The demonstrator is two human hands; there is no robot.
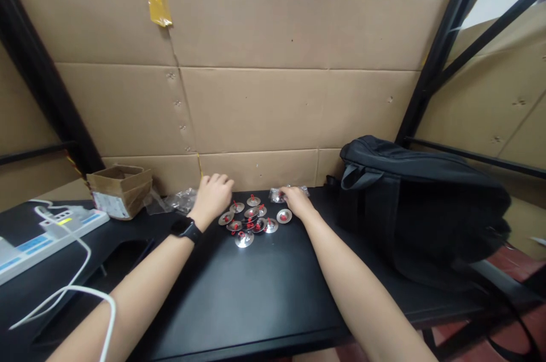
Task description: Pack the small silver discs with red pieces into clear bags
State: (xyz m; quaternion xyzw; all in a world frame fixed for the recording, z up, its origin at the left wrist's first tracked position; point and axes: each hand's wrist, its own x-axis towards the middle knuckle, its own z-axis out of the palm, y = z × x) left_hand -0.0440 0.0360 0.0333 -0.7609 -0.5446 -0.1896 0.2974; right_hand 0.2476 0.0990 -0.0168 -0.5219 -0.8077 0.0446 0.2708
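Several small, shiny metal finger cymbals [244,239] with red loops lie in a loose cluster on the black table. My left hand [213,194], with a black watch at the wrist, is at the cluster's back left edge. Its fingers are loosely bent and slightly apart, and I see nothing in them, though the palm side is hidden. To the right of the cluster, my right hand [296,201] has its fingers closed on a clear plastic bag [276,196], whose contents I cannot make out. A single finger cymbal [284,216] lies just left of that hand.
Crumpled clear plastic [181,201] and an open cardboard box [121,191] stand at the back left. A white power strip [55,240] with cables and a dark flat device [111,271] lie at left. A black backpack [418,208] fills the right. A cardboard wall [256,112] closes off the back.
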